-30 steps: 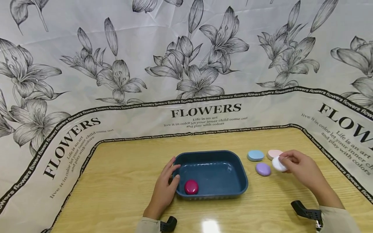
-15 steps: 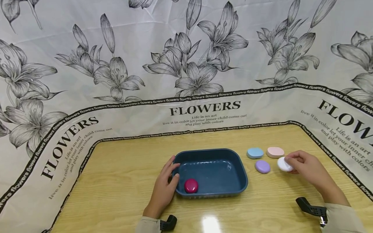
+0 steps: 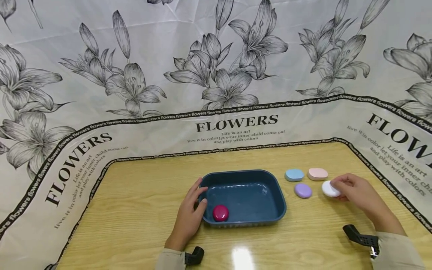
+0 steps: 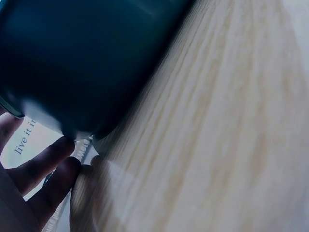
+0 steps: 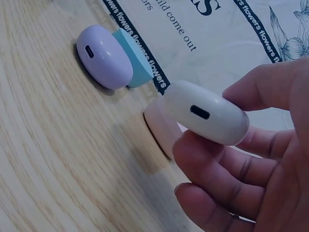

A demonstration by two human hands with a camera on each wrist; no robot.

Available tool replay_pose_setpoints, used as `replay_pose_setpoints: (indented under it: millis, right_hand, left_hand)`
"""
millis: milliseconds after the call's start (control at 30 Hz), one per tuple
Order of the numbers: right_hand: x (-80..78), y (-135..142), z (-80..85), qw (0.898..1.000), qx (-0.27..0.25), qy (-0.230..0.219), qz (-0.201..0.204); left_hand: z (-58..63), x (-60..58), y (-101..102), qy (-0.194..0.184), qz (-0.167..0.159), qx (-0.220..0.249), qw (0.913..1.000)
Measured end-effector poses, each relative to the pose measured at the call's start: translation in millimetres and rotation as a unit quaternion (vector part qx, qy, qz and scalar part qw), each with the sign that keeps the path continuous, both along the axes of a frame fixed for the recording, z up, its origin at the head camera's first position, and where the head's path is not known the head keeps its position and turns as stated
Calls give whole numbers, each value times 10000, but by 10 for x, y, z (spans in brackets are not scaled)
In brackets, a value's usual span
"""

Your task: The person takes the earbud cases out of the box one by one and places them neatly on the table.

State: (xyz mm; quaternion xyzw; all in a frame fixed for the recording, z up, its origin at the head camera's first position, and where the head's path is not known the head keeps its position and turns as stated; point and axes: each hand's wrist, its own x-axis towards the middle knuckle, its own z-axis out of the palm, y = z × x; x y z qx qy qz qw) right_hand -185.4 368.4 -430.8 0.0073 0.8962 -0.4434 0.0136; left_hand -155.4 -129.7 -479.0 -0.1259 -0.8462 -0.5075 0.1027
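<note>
My right hand point(image 3: 356, 191) pinches a small white rounded case point(image 3: 330, 188) between thumb and fingers, at the right of the head view. A dark slot shows on the white case point(image 5: 200, 112) in the right wrist view, where it is held above the table. My left hand point(image 3: 189, 215) rests against the left side of a dark blue rectangular tub point(image 3: 244, 224), its fingers and thumb touching the rim. Inside the tub's front left corner lies a glossy crimson round case point(image 3: 221, 213). The left wrist view shows fingers point(image 4: 46, 169) by the tub's outer wall point(image 4: 82, 72).
Right of the tub lie a light blue case point(image 3: 294, 174), a pink case point(image 3: 317, 174) and a purple case point(image 3: 303, 190), which has a dark slot. A flower-printed cloth point(image 3: 236, 131) borders the wooden table point(image 3: 141, 198) at the back and sides.
My right hand has drawn the white case slightly right, away from the pink and purple ones, so the pink case shows fully. The left hand stays at the tub.
</note>
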Motion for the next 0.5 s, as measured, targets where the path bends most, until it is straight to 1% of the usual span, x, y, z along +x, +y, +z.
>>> replay_pose_setpoints:
  millis: [167, 300, 400, 500]
  right_hand:
    - [-1, 43, 40, 9994, 334, -122, -56]
    - [16, 91, 43, 9977, 615, -180, -225]
    - [16, 102, 30, 9977, 580, -200, -273]
    - [19, 95, 7, 9978, 508, -337, -278]
  left_hand:
    - [29, -12, 2, 14, -45, -45, 10000]
    - [-4, -22, -1, 33, -120, -50, 9999]
    - [-31, -11, -8, 73, -88, -7, 9999]
    - [-36, 5, -11, 73, -55, -5, 10000]
